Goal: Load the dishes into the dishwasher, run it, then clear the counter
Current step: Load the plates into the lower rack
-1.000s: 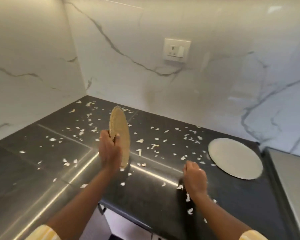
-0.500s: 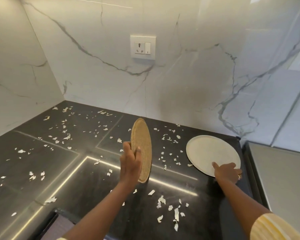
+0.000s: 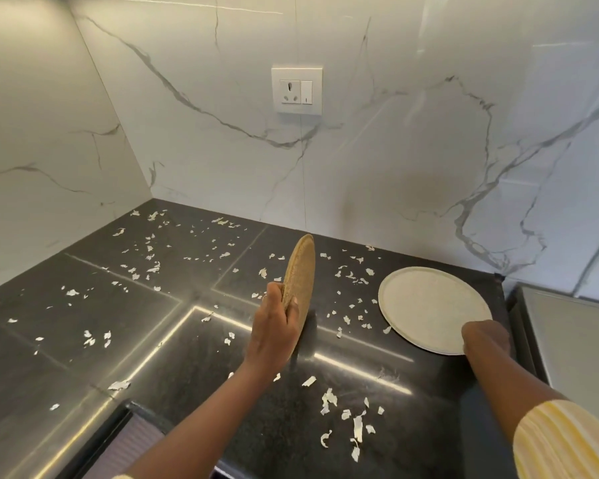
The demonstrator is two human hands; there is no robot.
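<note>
The left hand (image 3: 274,335) grips a round brown mat (image 3: 300,271), fingers and thumb pinched on its lower edge, and holds it standing up on its side over the middle of the black counter (image 3: 187,340). The right hand (image 3: 485,337) is at the near edge of a flat white plate (image 3: 426,302), which lies on the counter at the right end near the wall, and its fingers are curled round the rim. Lots of little white scraps (image 3: 357,426) lie all over the counter, and a white socket (image 3: 296,89) sits on the wall above.
</note>
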